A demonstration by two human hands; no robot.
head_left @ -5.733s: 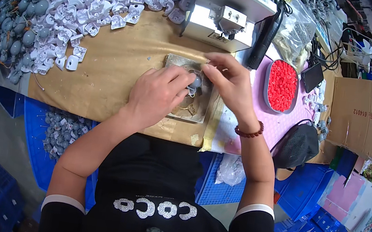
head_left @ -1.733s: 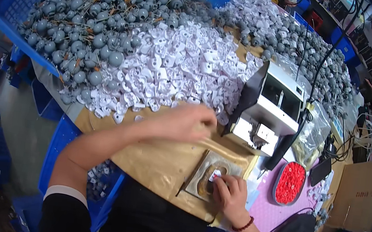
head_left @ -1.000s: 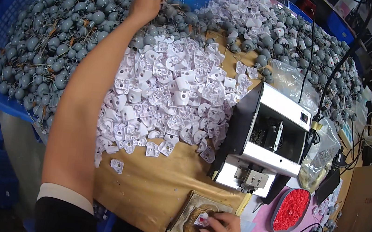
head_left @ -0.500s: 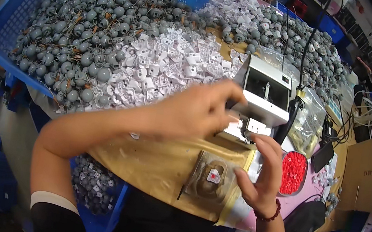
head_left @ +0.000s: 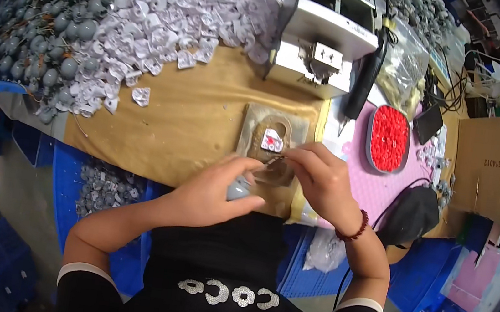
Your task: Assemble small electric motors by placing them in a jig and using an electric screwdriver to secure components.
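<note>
My left hand (head_left: 210,192) is closed around a grey ball-shaped part (head_left: 238,189), just in front of a small block-like fixture (head_left: 249,121) on the table. Close by, at the fixture's near right side, the fingertips of my right hand (head_left: 325,182) are pinched together. Something thin and small seems to be between them, too fine to make out. In the fixture's hollow lies a white plastic piece (head_left: 272,146) with a red bit on it. My hands partly cover the fixture's near edge.
White plastic pieces (head_left: 174,13) and grey ball-shaped parts (head_left: 34,20) are heaped at the far left. Beyond the fixture stands a metal machine (head_left: 327,24), beside a black-handled tool (head_left: 368,74). A tray's rim (head_left: 369,137) surrounds small red rings at right. A cardboard box (head_left: 492,162) stands further right.
Both hands have come back from the metal machine to the fixture's near side. A grey ball-shaped part now shows in my left hand. The whole view has tilted nearer to my body.
</note>
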